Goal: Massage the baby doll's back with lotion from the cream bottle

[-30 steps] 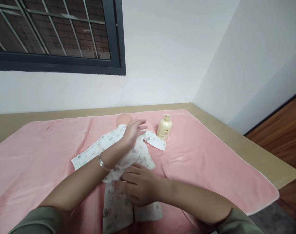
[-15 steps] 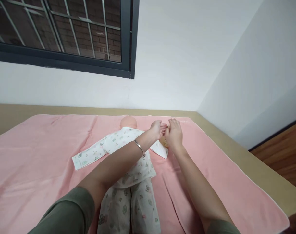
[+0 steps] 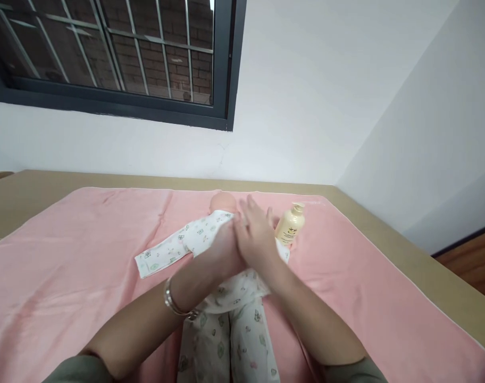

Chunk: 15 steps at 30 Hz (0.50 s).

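Observation:
Above the doll's chest, my left hand [image 3: 225, 249] and my right hand [image 3: 259, 238] are pressed palm against palm, smeared by motion. The right hand's fingers are stretched out; the left hand's are partly hidden behind it but look extended too. No object shows between them. Beneath lies a baby doll in a white patterned top [image 3: 202, 233] and matching trousers [image 3: 248, 340], its bald head [image 3: 223, 202] at the far end. A cream pump bottle [image 3: 289, 226] stands just right of my hands, beside the doll's sleeve.
A pink blanket [image 3: 91, 266] with some creases covers most of the tan table [image 3: 47, 186]. Behind it rises a white wall [image 3: 290, 106] with a dark-framed barred window [image 3: 147, 106]. Wood-grain panelling [image 3: 474, 260] is at the right.
My hands have come together and moved left and nearer, from beside the bottle to over the doll's chest. The bottle, mostly hidden before, now shows. The view has shifted slightly.

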### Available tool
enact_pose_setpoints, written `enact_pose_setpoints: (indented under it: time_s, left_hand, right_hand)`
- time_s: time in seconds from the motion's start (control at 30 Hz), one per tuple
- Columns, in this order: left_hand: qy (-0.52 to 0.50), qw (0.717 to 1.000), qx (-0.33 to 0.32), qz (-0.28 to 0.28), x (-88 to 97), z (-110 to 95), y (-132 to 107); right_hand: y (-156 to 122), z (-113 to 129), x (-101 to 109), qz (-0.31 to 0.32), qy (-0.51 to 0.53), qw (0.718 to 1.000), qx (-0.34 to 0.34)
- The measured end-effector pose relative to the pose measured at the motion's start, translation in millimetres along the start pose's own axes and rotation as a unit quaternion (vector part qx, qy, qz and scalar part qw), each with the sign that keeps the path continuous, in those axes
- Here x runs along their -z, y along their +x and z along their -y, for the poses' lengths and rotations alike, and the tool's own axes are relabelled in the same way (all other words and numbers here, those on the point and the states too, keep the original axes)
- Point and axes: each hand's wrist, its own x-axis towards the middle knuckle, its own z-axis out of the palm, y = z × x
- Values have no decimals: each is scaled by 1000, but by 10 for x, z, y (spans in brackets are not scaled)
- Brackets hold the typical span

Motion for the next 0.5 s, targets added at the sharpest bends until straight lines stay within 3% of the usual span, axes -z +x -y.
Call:
enact_pose_setpoints:
  time_s: [0.07, 0.13, 0.2, 0.27, 0.33, 0.43, 0.5]
  left_hand:
    - [2, 1000, -6, -2, 42, -258, -227]
    - [4, 998, -37, 47, 44, -470, -397]
    - [3, 994, -85, 71, -10, -533, -504]
    - [7, 993, -108, 51, -105, -409, -558]
    - [33, 994, -107, 20, -195, -148, -579]
    - [135, 980, -135, 61, -228, 258, -612]
    - [230, 954, -165, 95, -187, 397, -663]
  right_hand:
    - [-279, 249, -154, -8, 36, 994, 100]
    - [-485, 397, -226, 1, 70, 977, 199]
    - [-555, 428, -207, 10, 98, 967, 235]
    - [-494, 364, -117, 8, 123, 972, 201]
    - [-363, 254, 9, 0, 147, 981, 128]
    - [-213, 132, 187, -15, 222, 975, 16]
    - [-223, 143, 262, -49, 276, 960, -10]
